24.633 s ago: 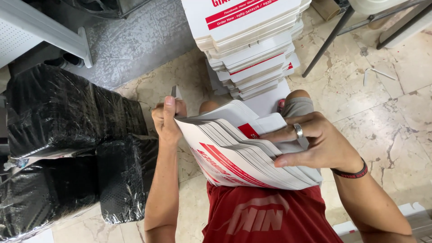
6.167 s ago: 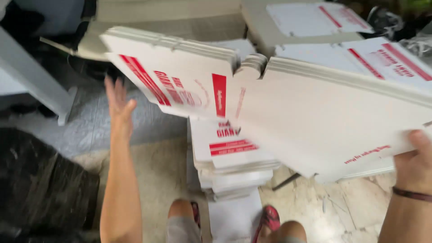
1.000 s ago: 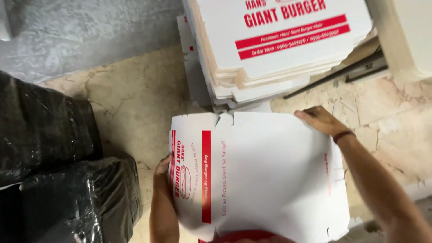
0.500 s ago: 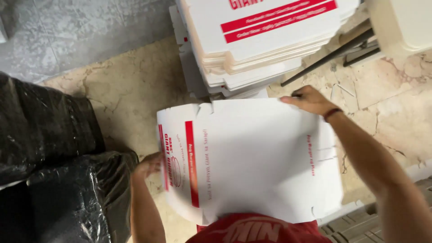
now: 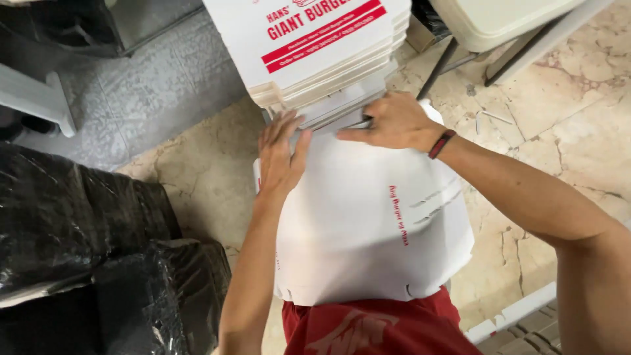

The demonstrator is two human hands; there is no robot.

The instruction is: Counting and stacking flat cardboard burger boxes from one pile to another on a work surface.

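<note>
A flat white cardboard box blank (image 5: 368,223) with red print lies across my lap, its far edge against a tall stack of the same flat blanks (image 5: 322,52). My left hand (image 5: 279,154) presses flat on the blank's left far corner, fingers spread. At the far edge, right by the base of the stack, my right hand (image 5: 394,125) pinches the blank; a dark red band circles its wrist. My red shorts (image 5: 368,329) show below the blank.
Bundles wrapped in black plastic (image 5: 85,250) fill the left side. A white table leg (image 5: 39,98) stands at far left. A folding table with dark metal legs (image 5: 460,52) is at top right. The floor is beige marble tile (image 5: 565,118), with a grey patch farther back.
The blank has turned its plain side up and slid forward against the stack. Both hands moved from its side edges to its far edge.
</note>
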